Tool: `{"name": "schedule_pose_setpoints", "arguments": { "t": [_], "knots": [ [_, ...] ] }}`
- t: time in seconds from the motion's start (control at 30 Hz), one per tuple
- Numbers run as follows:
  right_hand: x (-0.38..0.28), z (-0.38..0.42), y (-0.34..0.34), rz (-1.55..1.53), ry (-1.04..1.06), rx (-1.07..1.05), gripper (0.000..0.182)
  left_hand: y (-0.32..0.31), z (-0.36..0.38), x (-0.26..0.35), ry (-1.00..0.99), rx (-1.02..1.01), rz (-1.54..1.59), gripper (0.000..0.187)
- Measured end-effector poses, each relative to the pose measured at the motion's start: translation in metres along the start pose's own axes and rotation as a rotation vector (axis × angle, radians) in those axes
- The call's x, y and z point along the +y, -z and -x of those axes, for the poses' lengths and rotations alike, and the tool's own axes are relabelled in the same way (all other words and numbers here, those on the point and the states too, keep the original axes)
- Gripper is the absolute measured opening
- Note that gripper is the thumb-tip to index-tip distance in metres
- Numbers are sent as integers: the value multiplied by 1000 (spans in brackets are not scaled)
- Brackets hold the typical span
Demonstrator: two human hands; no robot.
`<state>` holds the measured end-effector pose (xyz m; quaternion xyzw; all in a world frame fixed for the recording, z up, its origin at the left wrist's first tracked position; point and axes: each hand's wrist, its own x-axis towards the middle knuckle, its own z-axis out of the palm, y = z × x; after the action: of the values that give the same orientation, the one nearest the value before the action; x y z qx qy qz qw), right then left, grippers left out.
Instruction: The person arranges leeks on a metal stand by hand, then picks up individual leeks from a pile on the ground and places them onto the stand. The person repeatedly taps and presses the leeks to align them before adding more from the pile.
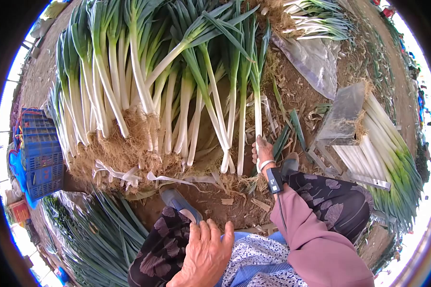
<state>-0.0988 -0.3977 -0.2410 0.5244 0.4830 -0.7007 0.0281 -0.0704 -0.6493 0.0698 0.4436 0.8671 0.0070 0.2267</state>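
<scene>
My right hand (264, 152), with a black wristband device (274, 180) above its white cuff, is closed around the lower white stalk of a leek (257, 112) at the right end of a large pile. The leek stands nearly upright, its green leaves toward the top of the view. My left hand (207, 248) is near my lap with its fingers stretched out, holding nothing. Before me spreads the pile of leeks (112, 79), white stalks toward me, with a mass of tangled brown roots (115, 148) at the lower ends.
At the left stands a blue plastic crate (43, 155). Trimmed green leaves (100, 234) lie at lower left. On the right, leeks with clean white stalks (388, 138) rest in a metal frame (368, 181). More leeks (316, 21) and a plastic sheet (316, 67) are at upper right.
</scene>
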Motion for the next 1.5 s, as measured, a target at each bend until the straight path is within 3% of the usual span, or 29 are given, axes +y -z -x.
{"name": "schedule_pose_setpoints", "arguments": {
  "t": [0.17,0.27,0.4,0.47,0.5,0.57,0.6,0.63,0.7,0.73,0.77,0.83,0.87,0.97,1.03,1.13,1.23,1.37,1.4,1.43,1.5],
  "knots": [
    [-1,10,-4,-53,31,-60,44,2,-2,1,-7,-53,-3,45],
    [5,-1,-10,64,71,104,44,2,-2,1,-16,-39,2,45],
    [31,-30,-2,152,198,110,44,3,-3,0,-20,-75,14,45],
    [53,-55,8,477,357,189,40,2,-2,0,-23,-69,28,45],
    [55,-52,4,479,351,188,40,1,-1,1,-22,-75,30,45],
    [62,-45,-10,1250,843,756,34,-1,0,1,-7,-89,83,45],
    [28,-16,-23,1176,609,547,38,-1,0,1,-2,-93,84,45],
    [22,-19,-31,1177,607,539,38,-1,1,1,1,-88,81,45],
    [12,-31,-46,889,898,274,38,-3,3,1,9,-87,80,44],
    [22,-49,-59,702,897,158,36,-5,4,2,16,-85,87,44],
    [29,-62,-77,657,810,201,33,-5,4,1,25,-81,92,45],
    [15,-65,-93,125,280,-217,37,-3,5,1,38,-92,96,45],
    [9,-64,-99,-100,94,-203,34,-1,6,1,43,-106,106,45],
    [19,-93,-88,185,217,19,27,3,7,2,36,-110,71,46],
    [-21,-30,-85,-154,263,-11,17,3,8,3,32,-95,63,46],
    [-26,-14,-51,-183,343,19,19,-1,9,6,23,-73,76,46],
    [-7,-22,-26,5,439,113,21,-3,9,8,13,-58,98,46],
    [2,-18,-18,19,330,-28,23,-4,8,11,-7,-57,39,46],
    [10,-30,-17,79,316,-90,26,-5,8,12,-6,-33,28,46],
    [12,-36,-15,411,476,-113,33,-5,7,12,-11,-35,29,46],
    [12,-48,-21,747,735,-66,34,-5,6,13,-18,-58,32,46]
  ]
}}
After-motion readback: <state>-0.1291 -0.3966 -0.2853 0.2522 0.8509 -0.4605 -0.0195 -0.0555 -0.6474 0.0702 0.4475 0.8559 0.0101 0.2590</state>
